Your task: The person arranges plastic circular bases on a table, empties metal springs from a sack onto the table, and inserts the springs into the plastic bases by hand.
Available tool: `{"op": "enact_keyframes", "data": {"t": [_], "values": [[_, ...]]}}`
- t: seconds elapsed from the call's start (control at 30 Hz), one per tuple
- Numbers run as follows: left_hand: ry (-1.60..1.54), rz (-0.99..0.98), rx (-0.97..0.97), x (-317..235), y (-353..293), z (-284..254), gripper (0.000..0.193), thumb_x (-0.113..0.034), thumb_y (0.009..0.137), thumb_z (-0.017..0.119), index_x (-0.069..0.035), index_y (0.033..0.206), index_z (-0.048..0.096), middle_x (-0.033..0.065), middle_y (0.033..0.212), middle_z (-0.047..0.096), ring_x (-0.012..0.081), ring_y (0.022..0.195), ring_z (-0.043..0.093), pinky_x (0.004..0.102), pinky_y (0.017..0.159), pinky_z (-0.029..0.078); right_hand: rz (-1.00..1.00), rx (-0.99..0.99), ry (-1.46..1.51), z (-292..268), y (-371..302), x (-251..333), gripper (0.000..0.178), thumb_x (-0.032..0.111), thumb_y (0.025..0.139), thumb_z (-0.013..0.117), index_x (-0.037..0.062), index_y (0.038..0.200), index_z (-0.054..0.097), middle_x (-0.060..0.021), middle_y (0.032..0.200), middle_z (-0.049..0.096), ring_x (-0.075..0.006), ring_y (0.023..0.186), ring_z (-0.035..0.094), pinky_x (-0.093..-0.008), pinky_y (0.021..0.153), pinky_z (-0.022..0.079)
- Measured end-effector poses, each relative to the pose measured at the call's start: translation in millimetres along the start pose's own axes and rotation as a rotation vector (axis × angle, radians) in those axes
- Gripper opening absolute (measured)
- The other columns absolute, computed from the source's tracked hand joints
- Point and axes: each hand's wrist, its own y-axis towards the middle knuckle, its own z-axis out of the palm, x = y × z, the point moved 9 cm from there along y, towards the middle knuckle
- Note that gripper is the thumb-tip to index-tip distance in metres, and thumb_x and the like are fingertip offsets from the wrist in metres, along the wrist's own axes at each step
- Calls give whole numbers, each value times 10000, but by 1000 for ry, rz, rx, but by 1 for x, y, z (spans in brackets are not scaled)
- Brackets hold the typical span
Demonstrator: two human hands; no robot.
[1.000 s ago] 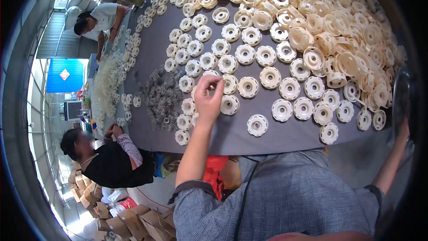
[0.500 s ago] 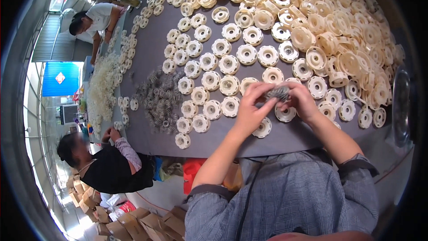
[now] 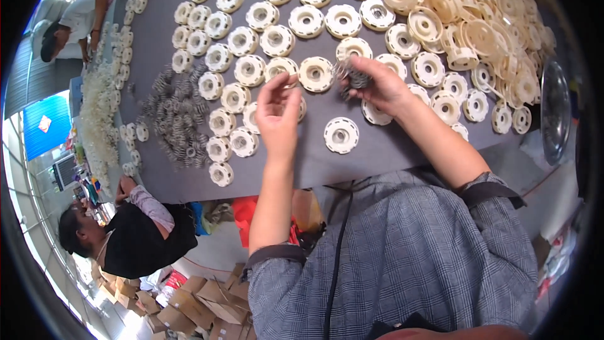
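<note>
My right hand (image 3: 377, 85) is closed around a bunch of grey coil springs (image 3: 357, 79), held above the cream plastic wheels at mid-table. To its left, my left hand (image 3: 279, 110) hovers over other wheels, its fingers curled and a gap showing between thumb and fingertips; I make out nothing in it. A cream wheel (image 3: 316, 74) with a notched rim lies between the hands. Nearer the table's front edge sits a single wheel (image 3: 341, 135) with a coil inside its centre. My left hand partly covers the wheels beneath it.
Loose springs form a grey heap (image 3: 173, 119) on the left. A large pile of cream wheels (image 3: 472, 12) covers the right rear, beside a shiny metal tray (image 3: 555, 110). Two people work at the left table, near a pale pile of parts (image 3: 97, 113). Cardboard boxes (image 3: 189, 308) lie below.
My hands have come apart: the left moved away to the left, while the right keeps the springs. The whole view has shifted, with the table contents now higher and further left.
</note>
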Motion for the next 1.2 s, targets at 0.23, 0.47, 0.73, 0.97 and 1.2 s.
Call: {"op": "enact_keyframes", "data": {"t": [0.23, 0.47, 0.73, 0.97, 1.2], "values": [[579, 199, 237, 8, -24, 37, 122, -41, 694, 649, -49, 812, 620, 53, 810, 571, 153, 657, 537, 264, 608, 445, -38, 33, 237, -28, -17, 17, 298, 296, 874, 530, 53, 1047, 520, -112, 893, 609, -185, 727, 588, -254, 522, 475], [984, 554, 348, 10, -15, 110, 200, -130, 665, 654, -62, 830, 564, 86, 824, 535, 248, 771, 530, 359, 660, 425, -94, -23, 261, -42, -25, 21, 305, 273, 876, 529, 47, 1079, 499, -125, 981, 587, -207, 781, 591, -234, 469, 482], [924, 470, 258, -7, 15, 91, 82, -105, 694, 631, -37, 709, 588, 74, 687, 557, 220, 629, 547, 309, 584, 421, -83, -47, 316, -63, -31, 27, 311, 279, 873, 532, 63, 1095, 506, -98, 969, 596, -234, 824, 604, -236, 491, 469], [566, 147, -152, -19, 164, -60, 164, -113, 752, 642, 11, 855, 669, 22, 655, 612, 61, 567, 522, 208, 526, 412, -42, 46, 311, -42, -13, 16, 320, 283, 874, 522, 40, 1081, 500, -132, 993, 588, -252, 829, 607, -263, 484, 503], [723, 134, -197, -10, 262, -89, 162, -133, 713, 650, -7, 812, 679, 62, 697, 654, 104, 611, 587, 235, 582, 457, -18, 101, 256, -16, -7, 16, 275, 230, 855, 556, 30, 1041, 530, -128, 944, 619, -213, 781, 639, -261, 505, 546]]}}
